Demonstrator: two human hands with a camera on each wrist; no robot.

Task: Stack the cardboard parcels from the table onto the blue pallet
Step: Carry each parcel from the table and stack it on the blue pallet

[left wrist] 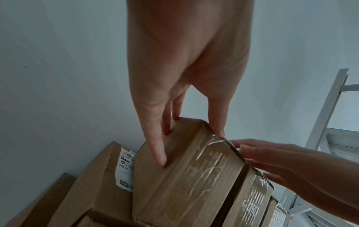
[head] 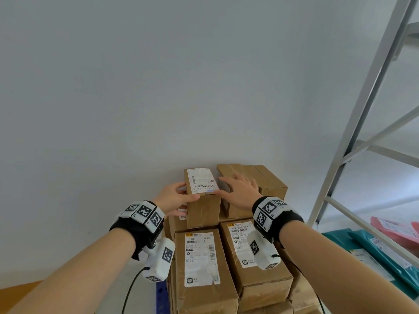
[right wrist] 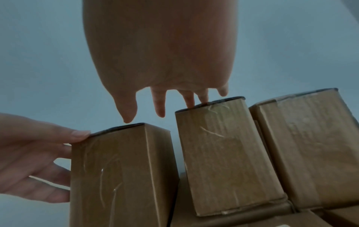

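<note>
Nearest the person, below both wrists, two long labelled parcels lie side by side on the stack, with a strip of the blue pallet showing at the lower left edge. To the right of the grips stands a grey metal rack with teal and pink mail bags on its shelf. Beyond the wrists, an upright parcel with a white label on top stands on the stack against the white wall.

Left hand: thumb on the top front edge, fingers straight down the left side, holding the upright parcel. Right hand: grip open, fingers spread and straight, thumb at the parcel's right top edge, fingertips resting on the neighbouring box just beside it.
</note>
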